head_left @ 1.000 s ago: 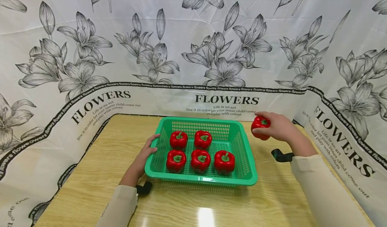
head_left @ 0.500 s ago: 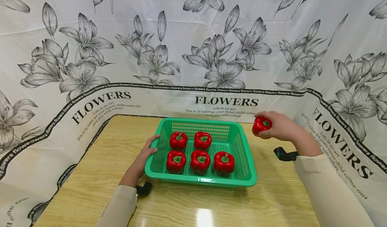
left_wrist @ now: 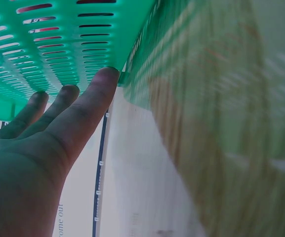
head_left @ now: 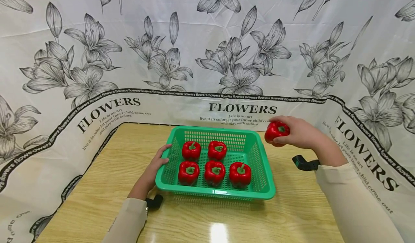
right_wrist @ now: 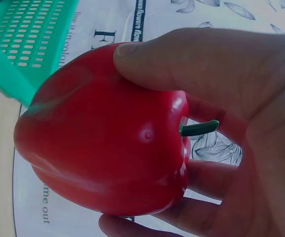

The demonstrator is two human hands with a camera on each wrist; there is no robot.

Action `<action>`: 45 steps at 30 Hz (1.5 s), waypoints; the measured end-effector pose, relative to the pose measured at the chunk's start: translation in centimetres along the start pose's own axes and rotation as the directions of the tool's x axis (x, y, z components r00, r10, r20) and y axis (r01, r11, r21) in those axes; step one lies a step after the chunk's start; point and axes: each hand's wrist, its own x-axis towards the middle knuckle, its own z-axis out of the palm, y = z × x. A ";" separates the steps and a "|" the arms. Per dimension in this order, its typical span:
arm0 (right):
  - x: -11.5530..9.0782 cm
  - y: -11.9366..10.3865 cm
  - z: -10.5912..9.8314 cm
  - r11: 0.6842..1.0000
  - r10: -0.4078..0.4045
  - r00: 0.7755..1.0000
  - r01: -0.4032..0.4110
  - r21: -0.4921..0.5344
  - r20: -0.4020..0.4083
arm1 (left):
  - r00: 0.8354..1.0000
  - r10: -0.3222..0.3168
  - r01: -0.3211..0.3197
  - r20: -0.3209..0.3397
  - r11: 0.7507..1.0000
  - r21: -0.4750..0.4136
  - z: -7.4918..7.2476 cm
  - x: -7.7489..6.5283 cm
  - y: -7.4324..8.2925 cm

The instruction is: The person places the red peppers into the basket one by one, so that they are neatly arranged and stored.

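Note:
A green plastic basket (head_left: 215,192) stands on the table with several red bell peppers (head_left: 215,172) in it, green stems showing. At its left side my left hand (head_left: 155,169) holds the rim, thumb over the edge. The left wrist view shows fingers (left_wrist: 85,111) extended against the slotted outer wall; the thumb is hidden there. Beyond the basket's right back corner, my right hand (head_left: 299,132) grips another red bell pepper (head_left: 275,133) in the air. In the right wrist view that pepper (right_wrist: 107,138) lies between thumb and curled fingers, its stem toward the palm.
The light wood table (head_left: 129,142) runs up to a white cloth (head_left: 181,106) printed with flowers and lettering, which encloses the back and sides. Black wrist mounts (head_left: 155,202) sit at both cuffs.
My right hand drew slightly right with the bell pepper, then came back left and a little up, tilting it. My left hand, the basket and the peppers inside it stay in place.

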 end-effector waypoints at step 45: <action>2.9 -4.0 3.1 0.986 -0.134 0.989 0.128 0.106 0.056 | 1.000 0.007 -0.007 -0.006 1.000 0.000 0.0 0.1 -0.1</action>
